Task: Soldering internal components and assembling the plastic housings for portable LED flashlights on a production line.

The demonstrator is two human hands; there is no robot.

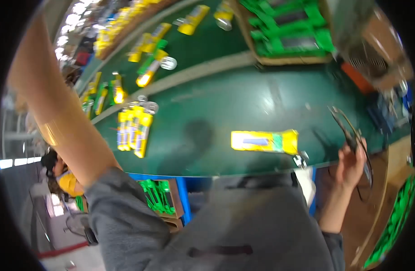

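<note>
Your left forearm (78,142) reaches up steeply along the left side, bare beyond its grey sleeve (119,212), and leaves the view at the upper left. Your right hand (350,166) sits lower, at the right, fingers (361,156) curled in a grip, wrist (345,187) bare

- Bright overall, with white glare at upper left.
- Sheen and soft shadows on the green tabletop (207,99).
- The yellow pack (264,141) looks washed out.
- Right hand (350,165) and tool (351,141) slightly blurred.
- Fisheye bending; black rim.
</note>
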